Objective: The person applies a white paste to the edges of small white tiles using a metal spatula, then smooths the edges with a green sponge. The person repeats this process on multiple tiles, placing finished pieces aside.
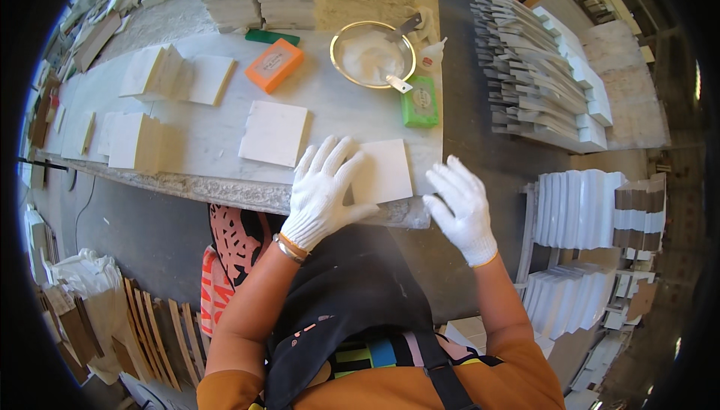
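My left hand [321, 191], in a white knit glove, has its fingers spread at the left side of a square white tile [384, 172]. Its thumb reaches over the tile's near left corner; whether it presses on it I cannot tell. My right hand [460, 210], gloved likewise, is held to the right of that tile, apart from it, with nothing in it and its fingers stretched out. A second white tile [274, 133] lies flat just left of my left fingertips. Both tiles rest on a pale stone slab table [202, 140].
Farther back are an orange box [274, 64], a green box [421, 103] and a gold-rimmed metal pan [337, 63] holding white material. Stacked tiles [135, 142] stand at left. Past the table's right edge, slabs [529, 65] and white stacks [576, 207] line the floor.
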`<state>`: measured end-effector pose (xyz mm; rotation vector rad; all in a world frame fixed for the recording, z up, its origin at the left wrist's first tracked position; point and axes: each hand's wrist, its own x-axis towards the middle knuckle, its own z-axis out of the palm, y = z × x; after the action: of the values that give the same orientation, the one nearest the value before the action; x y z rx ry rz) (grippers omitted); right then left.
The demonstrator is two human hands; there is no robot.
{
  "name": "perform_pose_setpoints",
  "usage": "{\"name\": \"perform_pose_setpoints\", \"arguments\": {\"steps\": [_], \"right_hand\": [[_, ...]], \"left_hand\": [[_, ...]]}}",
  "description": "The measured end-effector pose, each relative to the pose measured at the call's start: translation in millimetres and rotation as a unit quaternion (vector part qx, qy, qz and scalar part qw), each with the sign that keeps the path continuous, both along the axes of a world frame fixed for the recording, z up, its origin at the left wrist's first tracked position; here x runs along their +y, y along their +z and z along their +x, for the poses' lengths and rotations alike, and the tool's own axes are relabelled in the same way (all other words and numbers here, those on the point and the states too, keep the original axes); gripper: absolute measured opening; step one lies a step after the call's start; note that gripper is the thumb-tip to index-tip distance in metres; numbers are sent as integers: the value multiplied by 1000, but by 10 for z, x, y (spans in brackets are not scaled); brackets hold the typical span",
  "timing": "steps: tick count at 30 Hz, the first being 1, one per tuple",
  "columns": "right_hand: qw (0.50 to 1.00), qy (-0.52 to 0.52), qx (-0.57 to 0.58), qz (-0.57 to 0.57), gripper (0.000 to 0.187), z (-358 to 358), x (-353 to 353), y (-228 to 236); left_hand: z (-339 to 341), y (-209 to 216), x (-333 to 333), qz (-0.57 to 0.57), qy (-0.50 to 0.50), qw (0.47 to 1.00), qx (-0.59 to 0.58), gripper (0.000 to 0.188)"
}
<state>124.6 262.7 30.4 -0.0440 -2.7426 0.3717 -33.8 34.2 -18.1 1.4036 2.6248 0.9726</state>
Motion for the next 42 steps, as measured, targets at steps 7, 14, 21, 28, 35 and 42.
{"name": "perform_pose_setpoints", "arguments": {"steps": [7,14,21,28,35,42], "right_hand": [[992,-73,100,1,34,-997,280,262],[992,-99,-82,-2,32,-1663,149,210],[989,-86,23,-116,18,-1677,421,22],[858,-161,-69,-483,27,-1581,503,103],[836,-170,-95,-512,30,-1681,379,174],[819,-160,-89,-544,28,-1687,400,122]], "left_hand": [[-6,8,25,9,3,1000,8,88],[11,-57,42,17,53,998,11,87],[45,-74,60,11,73,997,5,85],[48,-96,51,14,72,997,17,85],[36,-65,52,10,66,998,16,84],[31,-47,50,11,63,998,17,84]]}}
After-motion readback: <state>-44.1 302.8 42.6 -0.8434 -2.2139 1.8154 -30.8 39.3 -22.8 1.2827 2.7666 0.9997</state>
